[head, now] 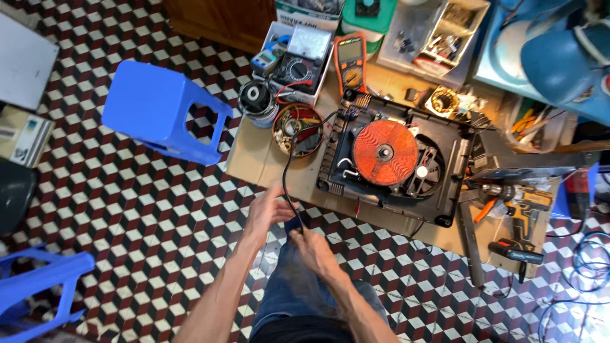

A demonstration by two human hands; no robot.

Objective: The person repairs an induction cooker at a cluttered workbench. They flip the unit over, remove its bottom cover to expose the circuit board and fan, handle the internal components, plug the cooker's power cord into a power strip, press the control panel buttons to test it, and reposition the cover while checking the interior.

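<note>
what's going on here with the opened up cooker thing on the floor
A person sits over a tiled floor, looking down at an opened induction cooker with its orange coil exposed, resting on cardboard. The right hand pinches a black cable that runs up toward the cooker; the left hand is open beside it. Multimeters, a round tin of parts and a cordless drill lie around, with a blue stool nearby.

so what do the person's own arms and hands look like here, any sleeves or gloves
Both forearms are bare up to the bottom edge of the picture, with no sleeves in view. The left hand and right hand wear no gloves, and no rings, watch or bands can be made out. Below them, blue denim jeans cover the legs.
</note>
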